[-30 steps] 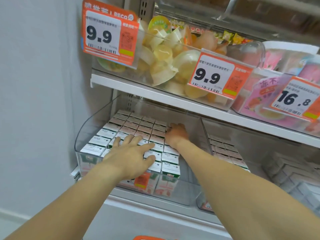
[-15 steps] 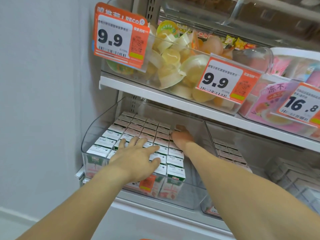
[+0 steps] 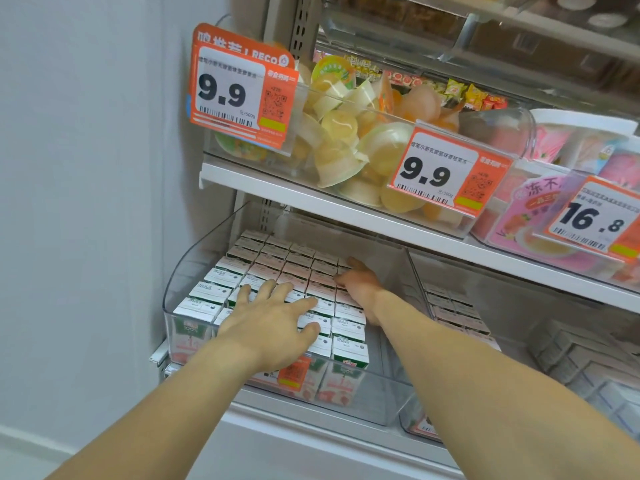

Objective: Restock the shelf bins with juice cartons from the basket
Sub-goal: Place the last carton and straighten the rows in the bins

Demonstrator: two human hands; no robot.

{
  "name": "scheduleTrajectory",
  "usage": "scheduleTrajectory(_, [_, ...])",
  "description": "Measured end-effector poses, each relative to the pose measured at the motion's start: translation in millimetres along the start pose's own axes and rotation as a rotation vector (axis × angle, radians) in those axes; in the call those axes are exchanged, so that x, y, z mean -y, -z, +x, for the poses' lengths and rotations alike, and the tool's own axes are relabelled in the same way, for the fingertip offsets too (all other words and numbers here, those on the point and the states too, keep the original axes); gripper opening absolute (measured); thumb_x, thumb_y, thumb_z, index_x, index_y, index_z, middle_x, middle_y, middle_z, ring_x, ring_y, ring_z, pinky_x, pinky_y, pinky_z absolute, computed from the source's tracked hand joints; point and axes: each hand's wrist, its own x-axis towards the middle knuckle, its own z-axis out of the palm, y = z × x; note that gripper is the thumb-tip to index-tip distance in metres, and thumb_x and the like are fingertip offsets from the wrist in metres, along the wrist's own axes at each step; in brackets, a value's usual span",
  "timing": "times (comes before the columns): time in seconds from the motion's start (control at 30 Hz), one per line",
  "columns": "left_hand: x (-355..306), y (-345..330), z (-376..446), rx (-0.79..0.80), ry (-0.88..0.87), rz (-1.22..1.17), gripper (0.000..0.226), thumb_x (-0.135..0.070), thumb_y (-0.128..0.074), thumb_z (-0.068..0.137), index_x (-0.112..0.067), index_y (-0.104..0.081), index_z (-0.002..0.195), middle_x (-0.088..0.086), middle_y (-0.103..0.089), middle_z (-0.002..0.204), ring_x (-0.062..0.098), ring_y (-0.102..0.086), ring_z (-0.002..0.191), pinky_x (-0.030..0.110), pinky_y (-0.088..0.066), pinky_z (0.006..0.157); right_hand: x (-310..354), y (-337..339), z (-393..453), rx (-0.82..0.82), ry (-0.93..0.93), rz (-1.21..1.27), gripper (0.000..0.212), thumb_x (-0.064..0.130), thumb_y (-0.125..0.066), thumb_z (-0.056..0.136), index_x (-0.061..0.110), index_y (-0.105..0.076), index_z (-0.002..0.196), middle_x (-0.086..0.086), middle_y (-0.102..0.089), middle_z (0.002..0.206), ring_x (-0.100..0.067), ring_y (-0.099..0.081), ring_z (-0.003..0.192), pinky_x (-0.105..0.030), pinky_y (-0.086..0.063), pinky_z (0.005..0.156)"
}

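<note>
On the lower shelf [image 3: 346, 415], at its left end against the wall, stood a clear plastic bin [image 3: 194, 271] packed with rows of small juice cartons [image 3: 221, 277], white-topped and upright, filling it from the back wall almost to the front edge. At the bin's front right corner a strip of bare floor remained beside the nearest carton [image 3: 349, 353]. The left hand [image 3: 273, 323] lay flat on the carton tops near the front of the bin, fingers spread and straight, gripping nothing. The right hand [image 3: 360, 282] reached deeper, to the right-hand column of cartons toward the back; its fingers touched the carton tops, and whether they were curled round any carton could not be told. A second clear bin [image 3: 450, 306] stood just to the right on the same shelf, holding similar cartons set lower in it. On the upper shelf [image 3: 311, 199] sat a bin of jelly cups [image 3: 346, 133] bearing two orange price tags, the left tag [image 3: 239, 88] and the middle tag [image 3: 446, 171] both marked 9.9; at that shelf's right end a third tag [image 3: 595, 220] marked 16.8 hung before pink packages [image 3: 526, 209].
</note>
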Motion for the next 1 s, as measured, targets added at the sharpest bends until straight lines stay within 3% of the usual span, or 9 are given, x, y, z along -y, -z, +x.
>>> scheduleTrajectory(0.07, [1,-1,1,0.002,-0.001,0.004,0.057,-0.06,-0.024,0.097,-0.046,-0.02,0.152,-0.001,-0.009,0.165,0.021,0.002,0.152,0.055,0.004,0.121,6,-3,-10,-0.027,0.014,-0.211,0.067,0.018,-0.049,0.099,0.034,-0.019,0.156,-0.006,-0.022,0.163,-0.029,-0.053,0.124,-0.026,-0.051,0.084])
scheduleTrajectory(0.1, [1,-2,1,0.0,0.001,0.01,0.057,-0.06,-0.024,0.096,-0.045,-0.02,0.152,-0.001,-0.009,0.165,0.022,0.002,0.151,0.055,0.004,0.121,7,-7,-16,-0.013,0.072,-0.415,0.064,0.02,-0.043,0.1,0.033,-0.018,0.157,-0.007,-0.012,0.165,-0.033,-0.046,0.131,-0.031,-0.051,0.088])
scheduleTrajectory(0.17, [1,-4,2,-0.009,0.001,0.02,0.058,-0.06,-0.024,0.096,-0.045,-0.021,0.151,0.0,-0.01,0.165,0.023,0.0,0.151,0.055,0.003,0.121,4,-16,-24,0.06,0.248,-0.829,0.054,0.018,-0.03,0.103,0.021,-0.022,0.156,-0.004,-0.005,0.167,-0.038,-0.013,0.15,-0.053,-0.028,0.115])
scheduleTrajectory(0.23, [2,-4,3,-0.02,0.0,0.024,0.057,-0.06,-0.025,0.095,-0.045,-0.021,0.151,0.0,-0.012,0.164,0.023,-0.001,0.151,0.055,0.002,0.121,0,-20,-30,0.105,0.34,-1.011,0.051,0.017,-0.023,0.103,0.013,-0.024,0.154,-0.002,-0.001,0.167,-0.038,0.006,0.152,-0.064,-0.007,0.118])
scheduleTrajectory(0.43, [2,-3,-1,-0.068,0.017,-0.013,0.059,-0.062,-0.031,0.093,-0.042,-0.027,0.149,-0.003,-0.017,0.163,0.019,-0.005,0.15,0.051,0.0,0.121,1,-15,-36,0.196,0.229,-0.865,0.059,0.049,-0.013,0.103,0.035,0.0,0.158,-0.005,0.015,0.166,-0.04,0.022,0.148,-0.06,0.007,0.119])
scheduleTrajectory(0.57, [20,0,-3,-0.058,0.16,0.077,0.067,-0.074,-0.021,0.088,-0.049,-0.019,0.151,-0.003,-0.009,0.166,0.027,0.003,0.152,0.062,0.005,0.117,-7,-22,-51,0.156,0.192,-0.823,0.062,0.057,-0.009,0.1,0.038,0.008,0.156,-0.008,0.02,0.164,-0.042,0.026,0.146,-0.059,0.006,0.118])
scheduleTrajectory(0.73, [22,2,0,0.045,0.194,0.073,0.067,-0.075,-0.018,0.088,-0.053,-0.009,0.151,-0.003,-0.001,0.167,0.03,0.009,0.152,0.066,0.008,0.115,-4,-25,-57,0.145,0.218,-0.842,0.066,0.06,-0.009,0.099,0.034,0.007,0.157,-0.014,0.018,0.164,-0.048,0.024,0.145,-0.061,0.005,0.118])
scheduleTrajectory(0.87, [13,15,5,0.133,0.248,0.074,0.063,-0.069,-0.026,0.092,-0.051,-0.013,0.151,-0.002,0.001,0.166,0.03,0.008,0.152,0.066,0.003,0.116,9,-7,-78,0.237,0.249,-0.759,0.06,0.048,-0.019,0.105,0.029,0.0,0.158,-0.019,0.013,0.164,-0.048,0.017,0.147,-0.062,0.002,0.119])
scheduleTrajectory(1.0, [-21,25,0,0.026,0.276,0.149,0.057,-0.052,-0.038,0.097,-0.039,-0.024,0.152,0.007,-0.019,0.161,0.032,-0.012,0.149,0.059,-0.012,0.118,9,32,-137,0.12,0.664,-0.767,0.054,0.023,-0.04,0.1,0.019,-0.026,0.152,-0.016,-0.037,0.151,-0.04,-0.035,0.138,-0.051,-0.034,0.111])
